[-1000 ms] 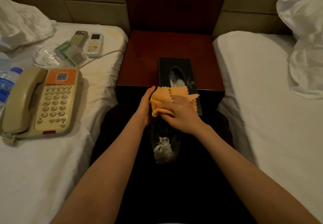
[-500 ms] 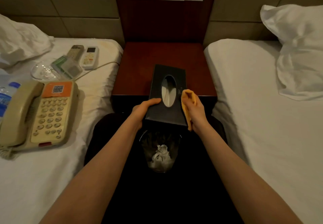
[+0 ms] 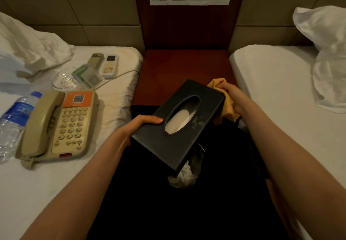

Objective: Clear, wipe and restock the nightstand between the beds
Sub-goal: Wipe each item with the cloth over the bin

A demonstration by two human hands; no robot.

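Tissue box (image 3: 189, 127) in the air at the nightstand's front edge

Held clear of the nightstand (image 3: 179, 71), at 6 o'clock from the bare wooden top, near end out over a waste bin (image 3: 185, 176) on the dark floor. Gripped by the left hand (image 3: 142, 125) on the 9 o'clock long side, thumb flat on the top face, fingers hidden underneath. Met at the 2 o'clock end by the right hand (image 3: 234, 93), closed round a bunched orange cloth (image 3: 227, 107) and pressing it against the short side.

Looks stiff and light: a hard, dark, leather-look shell, probably mostly hollow, with pale tissue low in the oval slot. Likely smooth and a little slippery. Best pinched across the two long sides or cupped from below. Better not taken by the slot rim, for fear of dragging tissue out. Not fragile by the look of it, though apt to swing in a one-sided hold.

Lies with the long axis from 7 o'clock to 1 o'clock. Faces slot-up, tipped toward the camera; seemingly higher at the far end than at the near one.

Set out at 9 o'clock on the left bed (image 3: 37, 193): a telephone (image 3: 60, 125), a water bottle (image 3: 15, 120), two remotes (image 3: 110, 65) and a glass dish (image 3: 63, 80), presumably for return to the wooden top.
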